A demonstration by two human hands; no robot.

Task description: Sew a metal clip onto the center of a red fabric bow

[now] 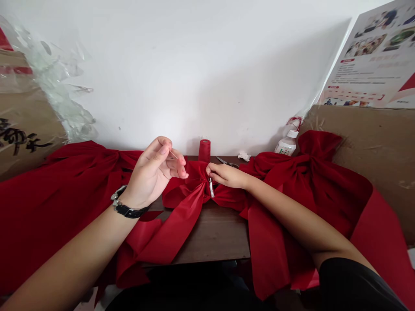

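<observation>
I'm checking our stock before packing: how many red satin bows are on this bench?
3: a large satin bow at the left, a smaller bow in the middle, and another large bow at the right. Others could be hidden beneath the folds.

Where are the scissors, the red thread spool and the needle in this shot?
Scissors [226,162]: head view, on the metal blades near the pivot.
Red thread spool [204,150]: head view, on the side of the wound thread.
Needle [173,154]: head view, on the thin shaft beside the fingers.
</observation>
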